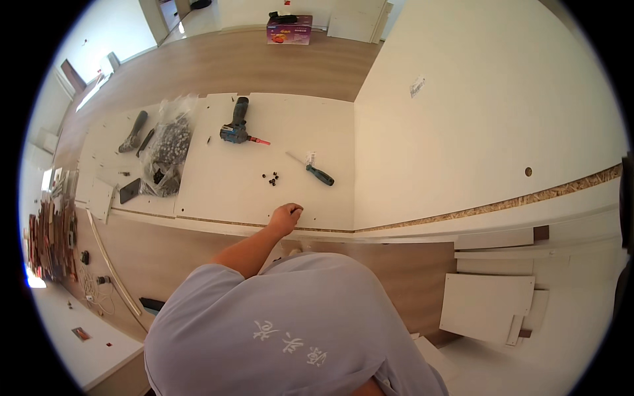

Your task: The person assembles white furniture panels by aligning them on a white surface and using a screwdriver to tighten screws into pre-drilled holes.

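My left hand (286, 218) rests at the near edge of a white board (224, 185), its fingers drawn together in a pinch. Whatever sits between the fingertips is too small to make out. Just beyond it lie several small black fittings (274, 178). To their right is a screwdriver (321, 175) with a green-and-black handle, its shaft pointing to the far left. A blue-and-black cordless driver (234, 129) with a red-tipped bit lies farther back. My right hand is out of sight; only a bit of skin shows at the lower edge.
A tall white panel (462, 138) stands along the right. On the left are a clear bag of hardware (170, 142), another power tool (135, 132) and a dark flat phone-like object (131, 191). Cut boards (487, 300) are at the lower right. A purple box (289, 34) stands on the far floor.
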Motion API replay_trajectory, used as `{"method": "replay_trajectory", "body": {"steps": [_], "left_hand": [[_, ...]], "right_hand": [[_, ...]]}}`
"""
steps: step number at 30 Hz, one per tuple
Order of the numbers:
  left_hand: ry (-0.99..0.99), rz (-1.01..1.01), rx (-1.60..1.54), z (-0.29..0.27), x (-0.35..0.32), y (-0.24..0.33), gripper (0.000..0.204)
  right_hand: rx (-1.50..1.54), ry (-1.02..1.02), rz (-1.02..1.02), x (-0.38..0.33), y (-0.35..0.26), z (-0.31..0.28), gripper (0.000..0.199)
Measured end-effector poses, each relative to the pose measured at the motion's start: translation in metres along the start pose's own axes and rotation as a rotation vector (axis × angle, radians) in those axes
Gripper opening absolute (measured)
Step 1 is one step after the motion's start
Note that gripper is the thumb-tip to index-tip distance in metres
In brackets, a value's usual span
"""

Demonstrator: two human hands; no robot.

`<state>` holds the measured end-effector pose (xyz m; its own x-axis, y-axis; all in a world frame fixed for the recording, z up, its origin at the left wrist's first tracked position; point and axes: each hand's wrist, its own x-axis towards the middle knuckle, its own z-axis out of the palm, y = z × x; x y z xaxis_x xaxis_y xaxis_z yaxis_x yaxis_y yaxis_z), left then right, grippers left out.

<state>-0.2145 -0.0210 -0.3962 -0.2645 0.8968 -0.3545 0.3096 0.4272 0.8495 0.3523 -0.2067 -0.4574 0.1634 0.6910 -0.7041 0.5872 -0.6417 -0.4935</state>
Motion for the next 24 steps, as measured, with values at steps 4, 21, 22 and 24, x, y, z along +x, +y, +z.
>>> {"method": "replay_trajectory", "body": {"steps": [4, 21, 22, 24], "left_hand": [[0.09, 0.123, 0.279, -0.025, 0.018, -0.002, 0.036], [0.103, 0.281, 0.491, -0.046, 0.014, -0.021, 0.019], [0.09, 0.281, 0.52, -0.047, 0.016, -0.023, 0.02], [0.083, 0.303, 0.54, -0.049, 0.018, -0.02, 0.021]], "right_hand": [[0.027, 0.009, 0.028, -0.008, -0.001, 0.013, 0.027], [-0.138, 0.048, 0.033, -0.06, 0.034, 0.102, 0.027], [-0.257, 0.021, 0.001, -0.061, 0.038, 0.106, 0.027], [-0.555, -0.034, -0.092, -0.06, 0.049, 0.114, 0.027]]}}
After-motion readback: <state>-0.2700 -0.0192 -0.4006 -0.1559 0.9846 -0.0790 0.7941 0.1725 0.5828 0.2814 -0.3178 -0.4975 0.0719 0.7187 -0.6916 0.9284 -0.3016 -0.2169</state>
